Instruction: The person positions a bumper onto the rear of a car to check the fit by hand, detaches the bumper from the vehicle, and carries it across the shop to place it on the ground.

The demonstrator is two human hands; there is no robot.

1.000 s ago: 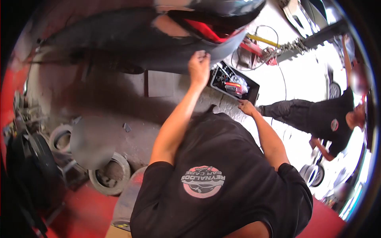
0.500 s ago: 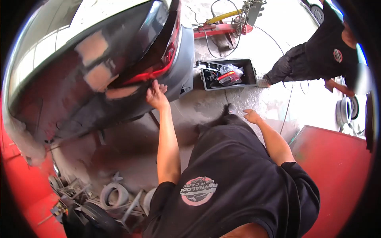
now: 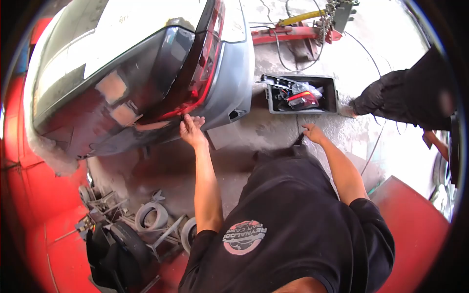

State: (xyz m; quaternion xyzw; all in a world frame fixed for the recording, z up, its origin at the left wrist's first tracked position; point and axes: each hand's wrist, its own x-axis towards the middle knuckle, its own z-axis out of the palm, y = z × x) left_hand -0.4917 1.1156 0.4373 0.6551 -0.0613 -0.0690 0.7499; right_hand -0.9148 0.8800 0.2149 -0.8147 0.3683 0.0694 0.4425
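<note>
My left hand (image 3: 193,130) is raised at the rear corner of a car, palm turned up and fingers apart. Its fingertips are just below the lower edge of the red tail light (image 3: 188,105), beside the grey bumper (image 3: 229,93); I cannot tell whether they touch. Sanded, tan patches (image 3: 112,88) mark the dark body panel (image 3: 141,63) left of the light. Out in front of my body hangs my right hand (image 3: 313,133), index finger stretched out and the others partly curled, with nothing visible in it.
A black bin (image 3: 325,108) on the floor holds a loose tail light (image 3: 303,100) and plastic-wrapped parts. Behind it lies a red frame (image 3: 293,34) with a chain and cables. A person in dark clothes (image 3: 405,93) stands at right. Tires (image 3: 129,244) and metal parts lie lower left.
The view has shifted, so the car, bin and other person sit differently in frame. My left hand stays by the tail light, its fingers more spread. My right hand remains in front of me.
</note>
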